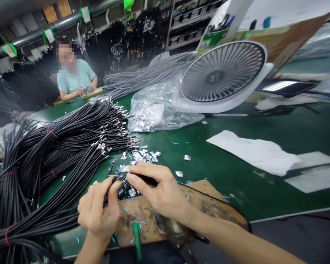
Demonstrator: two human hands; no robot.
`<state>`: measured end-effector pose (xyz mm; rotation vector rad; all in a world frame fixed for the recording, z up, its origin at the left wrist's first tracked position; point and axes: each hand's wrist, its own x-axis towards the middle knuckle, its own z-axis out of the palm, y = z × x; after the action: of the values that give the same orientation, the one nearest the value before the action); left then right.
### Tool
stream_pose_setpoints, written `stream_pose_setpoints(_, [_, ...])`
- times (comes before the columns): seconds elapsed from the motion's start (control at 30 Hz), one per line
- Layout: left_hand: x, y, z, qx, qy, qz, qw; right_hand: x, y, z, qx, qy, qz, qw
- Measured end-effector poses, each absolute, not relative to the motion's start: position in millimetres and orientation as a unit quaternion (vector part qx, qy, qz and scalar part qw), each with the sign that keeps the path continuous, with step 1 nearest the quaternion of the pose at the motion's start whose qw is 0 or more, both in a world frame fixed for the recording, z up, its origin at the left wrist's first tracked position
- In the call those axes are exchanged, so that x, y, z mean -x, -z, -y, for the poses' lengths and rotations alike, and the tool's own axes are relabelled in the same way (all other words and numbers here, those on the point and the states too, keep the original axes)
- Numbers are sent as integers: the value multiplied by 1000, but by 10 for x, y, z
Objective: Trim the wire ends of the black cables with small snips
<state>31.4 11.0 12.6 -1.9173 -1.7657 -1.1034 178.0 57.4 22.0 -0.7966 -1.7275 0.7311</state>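
Note:
My left hand is closed in a pinch on the end of a black cable, most of which the fingers hide. Right beside it, my right hand is closed around a dark, slim object lying under the palm; its exact kind does not show. Something whitish covers the right index fingertip. Both sets of fingertips nearly meet over small foil scraps and bits of blue trimmings. Several bundles of black cables with silvery ends, some tied with red bands, lie left of my hands.
A worn wooden board with a green-handled piece lies below my hands; a thin black cord crosses it. Ahead are a clear plastic bag, a fan and white paper. Another person sits across the green table.

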Motion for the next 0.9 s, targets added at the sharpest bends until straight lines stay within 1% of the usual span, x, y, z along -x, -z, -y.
stream_pose_setpoints(0.13, [-362, -124, -145, 661, 434, 596, 142, -1792, -198, -572, 329, -265, 724, 545])
stream_pose_setpoints(0.4, [-279, -57, -176, 683, 438, 584, -10, -1808, -201, -568, 324, -263, 728, 545])
stream_pose_setpoints(0.47, [-280, -63, -176, 680, 441, 585, -17, -1809, -204, -579, 332, -286, 716, 544])
stream_pose_setpoints(0.7, [-291, -15, -157, 708, 424, 564, 20, -1782, -246, -620, 363, -422, 636, 534])
stream_pose_setpoints(0.9, [-281, 27, -169, 719, 439, 539, -10, -1788, -302, -639, 371, -521, 579, 505])
